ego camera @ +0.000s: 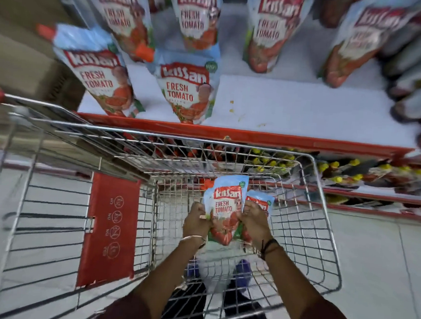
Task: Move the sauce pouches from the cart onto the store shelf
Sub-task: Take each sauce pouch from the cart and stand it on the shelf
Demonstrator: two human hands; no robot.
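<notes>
Inside the wire cart (323, 242), a blue and red tomato sauce pouch (226, 205) is held upright between both hands. My left hand (196, 220) grips its left edge. My right hand (256, 222) grips its right edge and partly covers a second pouch (261, 200) behind it. Above the cart is the white store shelf (295, 108) with a red front lip. Several matching pouches stand on it: two at the front left (100, 77) (187, 88) and more in a back row (197, 14).
Dark bottles (414, 81) crowd the shelf's right end. A lower shelf holds yellow-capped bottles (338, 170). The cart's red child-seat flap (110, 229) is to the left. A brown carton (25, 54) sits at the left. My feet (241, 273) show through the cart floor.
</notes>
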